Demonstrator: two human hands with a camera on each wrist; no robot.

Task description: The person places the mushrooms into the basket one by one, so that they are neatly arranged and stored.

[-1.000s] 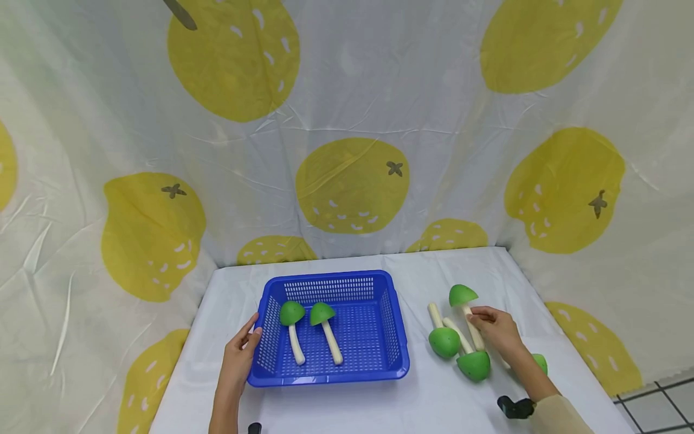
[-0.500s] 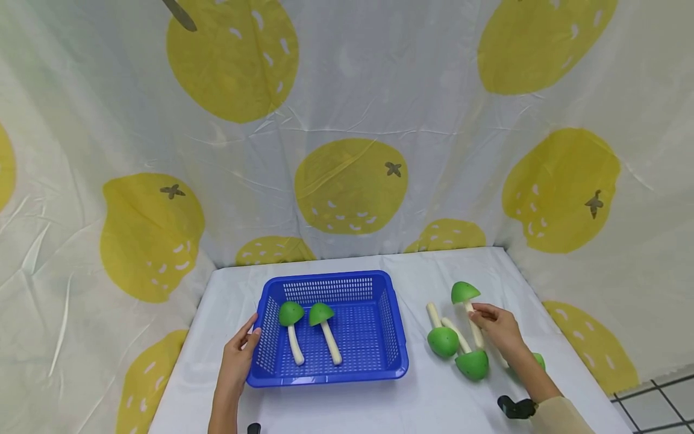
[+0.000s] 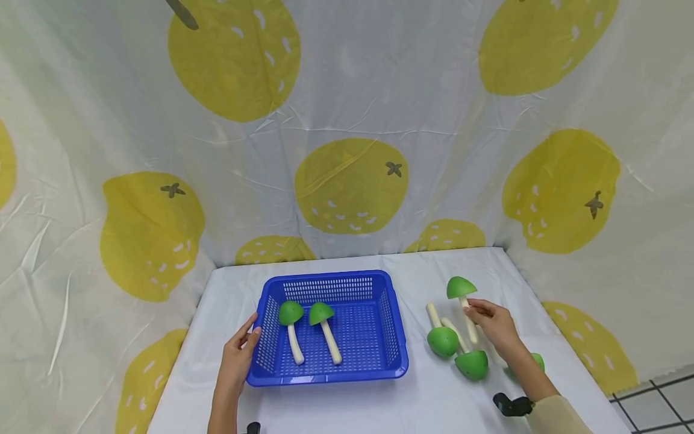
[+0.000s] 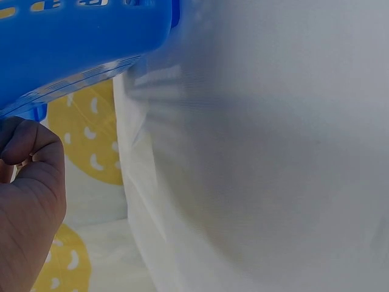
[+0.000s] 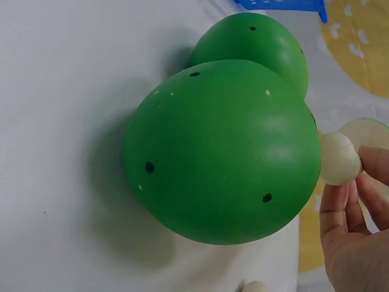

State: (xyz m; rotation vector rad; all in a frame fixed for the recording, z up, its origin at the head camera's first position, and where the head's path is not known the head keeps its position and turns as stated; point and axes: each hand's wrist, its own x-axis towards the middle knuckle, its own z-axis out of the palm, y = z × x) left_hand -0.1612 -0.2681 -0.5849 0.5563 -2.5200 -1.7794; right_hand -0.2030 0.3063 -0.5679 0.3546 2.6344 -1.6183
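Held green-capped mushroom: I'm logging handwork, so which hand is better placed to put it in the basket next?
Probably the right hand: it pinches the green-capped mushroom, while the left hand is at the left side of the blue basket.

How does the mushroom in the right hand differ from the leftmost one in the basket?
The right hand pinches the held mushroom by its stem; nothing holds the leftmost mushroom. The held mushroom is outside the basket, the leftmost mushroom inside. Both are green-capped and pale-stemmed.
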